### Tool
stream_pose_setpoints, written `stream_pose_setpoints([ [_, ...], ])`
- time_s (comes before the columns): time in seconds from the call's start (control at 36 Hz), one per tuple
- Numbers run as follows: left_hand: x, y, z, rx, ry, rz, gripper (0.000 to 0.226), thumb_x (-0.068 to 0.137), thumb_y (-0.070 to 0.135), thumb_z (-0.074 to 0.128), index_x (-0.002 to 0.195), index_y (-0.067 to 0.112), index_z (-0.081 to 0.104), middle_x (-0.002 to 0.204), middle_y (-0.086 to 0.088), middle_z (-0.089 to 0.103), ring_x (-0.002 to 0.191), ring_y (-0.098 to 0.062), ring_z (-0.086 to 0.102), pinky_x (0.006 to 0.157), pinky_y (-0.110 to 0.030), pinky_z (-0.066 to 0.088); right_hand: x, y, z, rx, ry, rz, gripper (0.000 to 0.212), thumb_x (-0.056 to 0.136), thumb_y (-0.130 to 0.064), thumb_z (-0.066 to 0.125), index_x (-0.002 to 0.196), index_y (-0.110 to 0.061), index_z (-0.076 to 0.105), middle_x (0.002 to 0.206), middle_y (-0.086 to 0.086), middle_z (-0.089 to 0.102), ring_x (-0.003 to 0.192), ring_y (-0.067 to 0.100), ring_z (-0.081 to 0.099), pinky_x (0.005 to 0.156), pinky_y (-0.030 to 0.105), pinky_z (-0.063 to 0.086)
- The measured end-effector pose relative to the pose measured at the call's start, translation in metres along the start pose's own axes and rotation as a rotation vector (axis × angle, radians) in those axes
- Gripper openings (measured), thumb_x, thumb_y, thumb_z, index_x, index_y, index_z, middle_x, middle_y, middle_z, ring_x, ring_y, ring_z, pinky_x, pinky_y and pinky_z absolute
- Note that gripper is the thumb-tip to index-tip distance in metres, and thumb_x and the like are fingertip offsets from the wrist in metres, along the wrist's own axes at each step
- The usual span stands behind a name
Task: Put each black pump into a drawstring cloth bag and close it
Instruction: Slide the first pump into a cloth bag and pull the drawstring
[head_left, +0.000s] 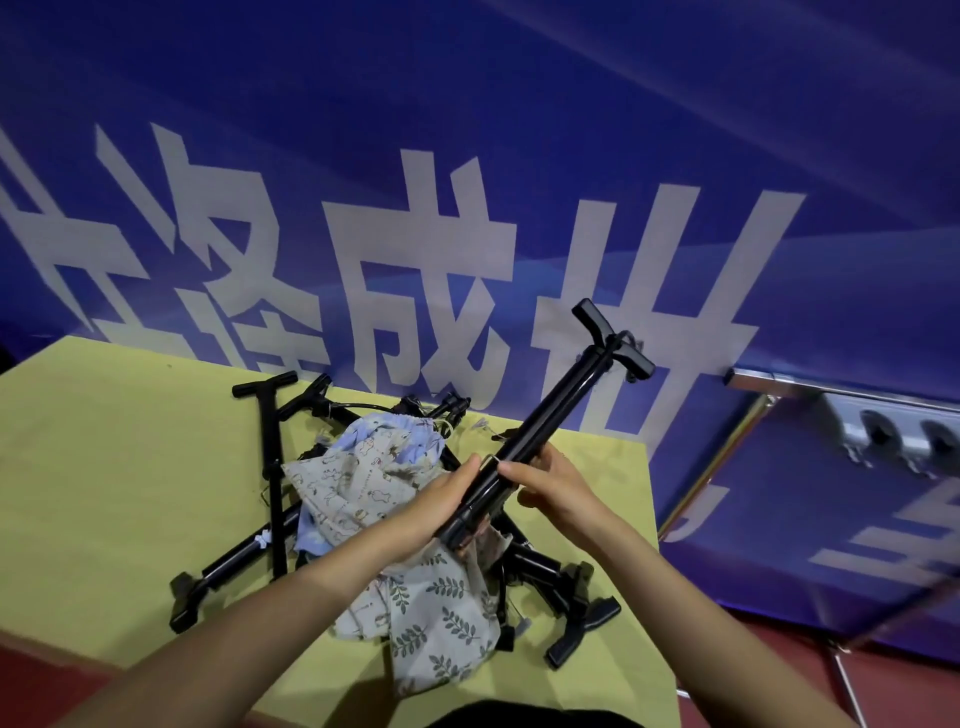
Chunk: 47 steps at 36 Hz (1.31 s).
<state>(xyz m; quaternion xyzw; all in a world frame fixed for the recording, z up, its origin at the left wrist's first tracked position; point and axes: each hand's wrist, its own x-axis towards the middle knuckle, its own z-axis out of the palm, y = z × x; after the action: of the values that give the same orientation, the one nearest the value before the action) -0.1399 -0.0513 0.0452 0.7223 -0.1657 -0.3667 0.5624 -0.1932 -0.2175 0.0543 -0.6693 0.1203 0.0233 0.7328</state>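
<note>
Fingers of left hand (441, 501) and right hand (545, 480) curl round black pump (540, 421), tilted above cloth bags (374, 483) mid-tabletop (104, 467).

Yellow-green table (104, 467) under a heap of black pumps (270, 457) and printed cloth bags (363, 483).

A long black pump (540, 431) with a T-handle is held tilted, handle up toward the far right, its lower end at a leaf-printed cloth bag (441, 618). More black pumps (272, 467) lie criss-crossed on the surface, under a crumpled animal-print drawstring bag (363, 478) with blue lining.
</note>
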Motion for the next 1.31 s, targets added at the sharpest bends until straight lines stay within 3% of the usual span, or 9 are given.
stream_pose_setpoints([
  [0.08, 0.001, -0.004, -0.002, 0.021, -0.017, -0.021, 0.065, 0.091, 0.065, 0.029, 0.122, 0.017, 0.059, 0.098, -0.017, 0.07, 0.091, -0.033, 0.069, 0.077, -0.033, 0.048, -0.002, -0.003, -0.003, 0.025, 0.006, 0.008, 0.066, 0.061, -0.03, 0.083, 0.112, -0.003, 0.051, 0.077, -0.003, 0.061, 0.059, 0.008, 0.053, 0.049, 0.02, 0.035],
  [0.19, 0.001, -0.004, -0.004, 0.017, -0.085, 0.003, 0.062, 0.092, 0.063, 0.027, 0.109, 0.018, 0.066, 0.071, -0.004, 0.066, 0.061, -0.017, 0.063, 0.057, -0.027, 0.051, -0.004, -0.005, -0.008, 0.016, -0.046, 0.013, 0.049, 0.071, -0.02, 0.079, 0.105, -0.005, 0.047, 0.076, 0.005, 0.067, 0.056, 0.016, 0.061, 0.042, 0.02, 0.036],
  [0.36, 0.003, -0.001, -0.006, 0.138, -0.054, 0.009, 0.057, 0.096, 0.058, 0.023, 0.109, 0.021, 0.065, 0.09, -0.009, 0.071, 0.078, -0.015, 0.068, 0.069, -0.025, 0.054, -0.001, 0.004, -0.01, 0.06, -0.015, 0.01, 0.031, 0.079, -0.002, 0.075, 0.099, -0.002, 0.05, 0.078, 0.014, 0.068, 0.055, 0.021, 0.064, 0.046, 0.021, 0.048],
  [0.42, 0.006, -0.001, -0.009, 0.228, 0.006, 0.043, 0.054, 0.101, 0.051, 0.02, 0.111, 0.026, 0.066, 0.103, -0.005, 0.071, 0.093, -0.01, 0.067, 0.078, -0.021, 0.052, 0.0, 0.006, -0.009, 0.057, 0.018, -0.003, 0.027, 0.079, -0.001, 0.074, 0.093, -0.004, 0.051, 0.076, 0.013, 0.068, 0.053, 0.021, 0.062, 0.048, 0.022, 0.05],
  [0.72, 0.036, -0.011, -0.089, 0.302, 0.639, 0.141, 0.027, 0.099, 0.02, 0.04, 0.094, 0.02, 0.066, 0.088, 0.005, 0.062, 0.072, -0.013, 0.055, 0.061, -0.029, 0.041, 0.005, 0.014, -0.025, -0.161, 0.21, -0.011, 0.049, 0.078, -0.011, 0.079, 0.113, -0.004, 0.045, 0.095, 0.012, 0.064, 0.055, 0.018, 0.064, 0.054, 0.025, 0.051],
  [0.92, 0.053, -0.031, -0.108, 0.717, 0.455, -0.035, 0.025, 0.097, 0.022, 0.042, 0.081, 0.013, 0.06, 0.077, -0.013, 0.056, 0.062, -0.02, 0.045, 0.057, -0.029, 0.031, 0.013, 0.012, -0.016, -0.155, 0.211, -0.04, 0.039, 0.078, -0.008, 0.077, 0.101, -0.016, 0.046, 0.088, 0.011, 0.064, 0.055, 0.018, 0.062, 0.051, 0.024, 0.049],
  [1.06, 0.057, -0.036, -0.102, 0.903, 0.441, 0.0, 0.023, 0.095, 0.026, 0.044, 0.076, 0.017, 0.055, 0.074, -0.005, 0.056, 0.062, -0.02, 0.047, 0.056, -0.03, 0.031, 0.023, 0.01, -0.007, -0.146, 0.236, -0.044, 0.041, 0.078, -0.01, 0.078, 0.103, -0.012, 0.047, 0.087, 0.012, 0.065, 0.056, 0.018, 0.061, 0.052, 0.025, 0.049],
  [1.19, 0.061, -0.039, -0.095, 1.074, 0.26, -0.089, 0.051, 0.096, 0.044, 0.049, 0.143, 0.026, 0.04, 0.125, -0.002, 0.058, 0.105, -0.022, 0.059, 0.073, -0.03, 0.041, 0.034, 0.008, -0.006, -0.154, 0.281, -0.02, 0.046, 0.078, -0.01, 0.078, 0.109, -0.007, 0.044, 0.095, 0.011, 0.064, 0.056, 0.018, 0.061, 0.052, 0.024, 0.05],
  [1.31, 0.065, -0.045, -0.102, 1.046, 0.177, -0.161, 0.035, 0.1, 0.037, 0.044, 0.104, 0.01, 0.065, 0.085, -0.011, 0.059, 0.074, -0.027, 0.054, 0.062, -0.03, 0.035, 0.041, 0.008, -0.009, -0.189, 0.313, -0.034, 0.045, 0.078, -0.011, 0.078, 0.107, -0.005, 0.044, 0.094, 0.012, 0.065, 0.056, 0.018, 0.062, 0.053, 0.027, 0.051],
])
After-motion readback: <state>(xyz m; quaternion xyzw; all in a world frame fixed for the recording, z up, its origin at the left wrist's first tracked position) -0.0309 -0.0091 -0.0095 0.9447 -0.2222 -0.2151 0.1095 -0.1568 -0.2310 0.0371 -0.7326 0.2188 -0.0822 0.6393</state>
